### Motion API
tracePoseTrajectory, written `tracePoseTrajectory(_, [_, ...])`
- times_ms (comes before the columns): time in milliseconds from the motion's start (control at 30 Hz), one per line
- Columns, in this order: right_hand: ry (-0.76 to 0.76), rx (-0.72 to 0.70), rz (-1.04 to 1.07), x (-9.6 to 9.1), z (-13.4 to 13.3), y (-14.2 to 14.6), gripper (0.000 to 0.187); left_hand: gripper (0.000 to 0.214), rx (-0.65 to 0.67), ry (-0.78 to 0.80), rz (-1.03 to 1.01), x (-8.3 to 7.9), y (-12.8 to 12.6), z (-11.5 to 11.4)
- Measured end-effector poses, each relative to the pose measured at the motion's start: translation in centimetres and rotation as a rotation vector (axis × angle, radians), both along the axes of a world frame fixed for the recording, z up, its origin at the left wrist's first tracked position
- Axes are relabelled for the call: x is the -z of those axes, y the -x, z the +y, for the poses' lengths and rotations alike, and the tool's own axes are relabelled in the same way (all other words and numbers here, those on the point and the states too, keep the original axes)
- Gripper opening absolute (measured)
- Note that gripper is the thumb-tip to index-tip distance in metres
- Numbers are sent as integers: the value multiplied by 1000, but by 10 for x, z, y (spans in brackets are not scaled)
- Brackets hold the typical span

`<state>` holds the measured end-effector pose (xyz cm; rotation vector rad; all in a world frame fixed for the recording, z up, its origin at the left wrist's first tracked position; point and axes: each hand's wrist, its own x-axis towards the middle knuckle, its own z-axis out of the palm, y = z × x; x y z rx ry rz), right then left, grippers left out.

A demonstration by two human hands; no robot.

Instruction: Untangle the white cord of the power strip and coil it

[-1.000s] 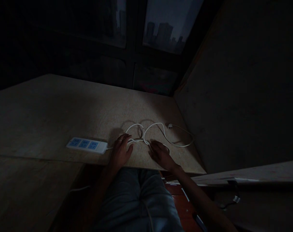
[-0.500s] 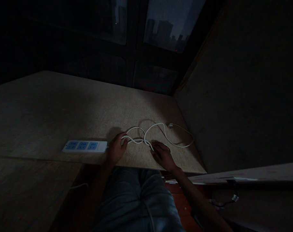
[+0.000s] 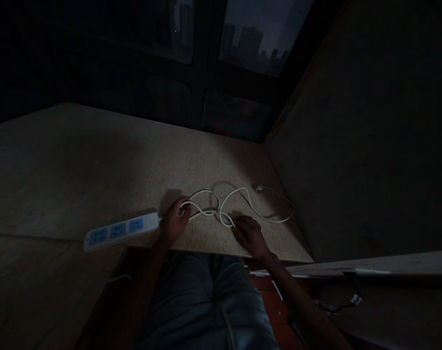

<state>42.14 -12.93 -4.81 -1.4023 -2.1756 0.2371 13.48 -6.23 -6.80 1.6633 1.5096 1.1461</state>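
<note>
A white power strip (image 3: 116,230) with blue sockets lies near the front edge of the wooden table (image 3: 97,160), tilted with its left end toward me. Its white cable (image 3: 221,204) runs right in loose loops to a small plug end (image 3: 258,189). My left hand (image 3: 174,222) is closed on the cable just beside the strip's right end. My right hand (image 3: 250,235) has its fingers curled on a loop of the same cable near the table's front edge.
A tall board wall (image 3: 352,146) closes the table's right side. Dark windows (image 3: 257,43) stand behind the table. A lower shelf (image 3: 370,270) runs at the right, with a small cable (image 3: 343,304) hanging under it. My lap in jeans (image 3: 206,306) is below the table's edge.
The power strip has slid left and swung, its left end now nearer me. My left hand closed on the cable beside it. My right hand curled its fingers on the loop.
</note>
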Motion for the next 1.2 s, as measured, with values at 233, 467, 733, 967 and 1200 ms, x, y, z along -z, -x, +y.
tracePoseTrajectory(233, [7,2,-94,-3,-5,-33,26,47,94,49,-137,-4,2,-4])
tracePoseTrajectory(467, [-41,26,-175,5,-9,-87,30,43,76,43,-50,0,2,-3])
tracePoseTrajectory(733, [-137,161,-105,22,-3,-115,31,39,27,-26,23,1,0,1])
tracePoseTrajectory(967, [-157,162,-42,16,-3,-104,37,37,36,-75,51,7,2,3])
tracePoseTrajectory(1200, [-116,201,-49,15,-6,-98,37,38,79,-71,39,13,2,2])
